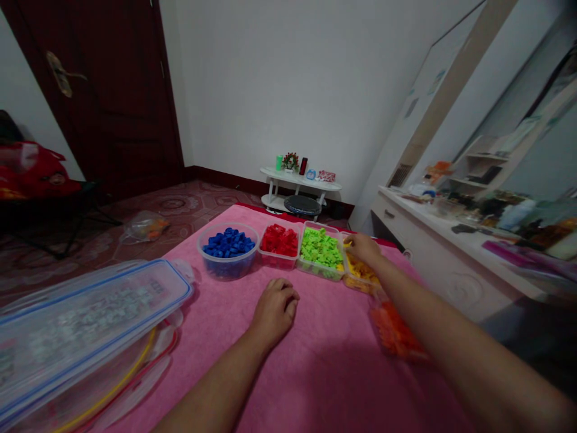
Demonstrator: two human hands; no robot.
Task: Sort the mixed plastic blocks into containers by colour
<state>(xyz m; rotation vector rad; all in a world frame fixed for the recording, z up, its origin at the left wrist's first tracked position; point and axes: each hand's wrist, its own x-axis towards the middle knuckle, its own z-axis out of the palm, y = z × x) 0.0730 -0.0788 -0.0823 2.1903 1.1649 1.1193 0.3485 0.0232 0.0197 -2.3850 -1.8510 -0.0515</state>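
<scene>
My left hand (276, 307) rests on the pink cloth, its fingers loosely curled in and nothing seen in them. My right hand (364, 248) reaches over the container of yellow pieces (360, 269), fingers bent down at its far left side. Whatever its fingertips hold is hidden. Just left of it stands a clear box of light green pieces (321, 248), with a few yellow bits at its near right corner. Farther left are a box of red pieces (279, 239) and a round tub of blue pieces (229, 242). Orange pieces (396, 331) in a clear container lie partly behind my right forearm.
Clear lids (99, 325) with blue, red and yellow rims are stacked at the table's left. A white dresser (451, 252) with cluttered items stands on the right. Beyond the pink-covered table (324, 361) is a low white stand (300, 178) against the wall.
</scene>
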